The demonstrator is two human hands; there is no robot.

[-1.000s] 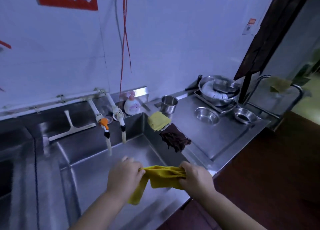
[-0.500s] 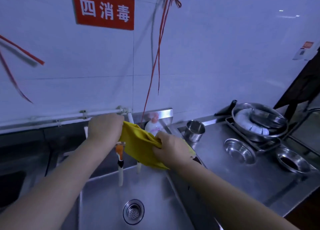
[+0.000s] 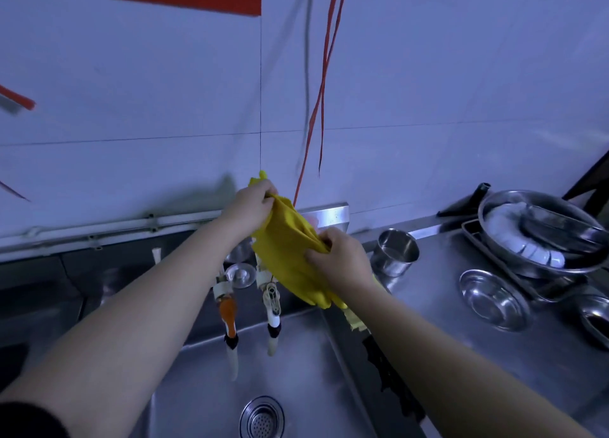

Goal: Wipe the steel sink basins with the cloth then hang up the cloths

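I hold a yellow cloth (image 3: 290, 256) up over the back of the steel sink basin (image 3: 296, 365), near the wall. My left hand (image 3: 250, 207) pinches its upper corner, and my right hand (image 3: 339, 259) grips its lower right side. The cloth sags between my hands above two taps (image 3: 250, 306). A second yellow cloth (image 3: 354, 322) and a dark brown cloth (image 3: 392, 381) lie draped over the basin's right rim, partly hidden by my right forearm. The basin's drain (image 3: 262, 418) is visible at the bottom.
Red cords (image 3: 321, 108) hang down the white wall just behind the cloth. A pipe (image 3: 131, 223) runs along the wall. On the right counter stand a steel cup (image 3: 395, 250), small steel bowls (image 3: 491, 299) and a large bowl with dishes (image 3: 540, 230).
My hands lifted the yellow cloth from low over the basin up toward the wall. My left hand has risen further and now holds the top corner near the red cords.
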